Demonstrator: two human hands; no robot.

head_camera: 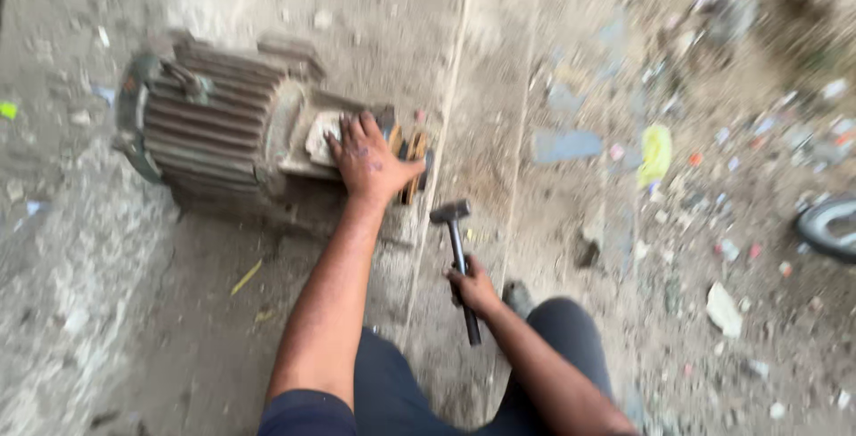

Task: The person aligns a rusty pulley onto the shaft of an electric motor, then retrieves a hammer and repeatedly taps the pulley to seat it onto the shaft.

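Location: a rough outdoor repair or scrap yard, worked at ground level. The floor is bare, cracked concrete (481, 88) giving way to dirt at the right of the frame, littered with scraps (655, 155) of paper and plastic. A worn, ribbed electric motor (209, 124) lies at upper left, directly on the ground.

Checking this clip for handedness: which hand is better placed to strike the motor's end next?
Right, probably. The right hand already grips the hammer, its head raised near the electric motor. The left hand lies flat on the motor's end, bracing it.
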